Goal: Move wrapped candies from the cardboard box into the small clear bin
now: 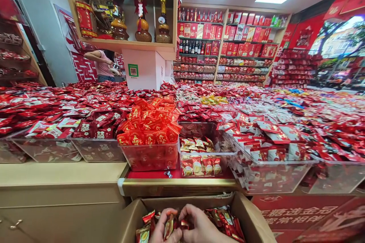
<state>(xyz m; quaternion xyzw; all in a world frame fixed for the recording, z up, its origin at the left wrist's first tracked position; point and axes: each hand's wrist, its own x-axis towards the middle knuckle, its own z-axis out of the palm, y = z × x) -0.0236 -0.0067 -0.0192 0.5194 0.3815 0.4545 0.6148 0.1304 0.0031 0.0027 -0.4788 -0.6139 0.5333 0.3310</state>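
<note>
My left hand and my right hand are close together over an open cardboard box at the bottom of the view. Red and gold wrapped candies fill the box. The left fingers close around a small gold-and-red candy packet. My right fingers are curled, with thumb and fingertips around a red wrapper that is partly hidden. Just behind the box, a clear plastic bin holds similar red and gold packets, filled lower than its neighbours.
Left of that bin, another clear bin is heaped with bright red packets. More heaped bins line the counter's front. A gold-edged ledge runs behind the box. Overhead hangs a display cabinet. A person stands at the back left.
</note>
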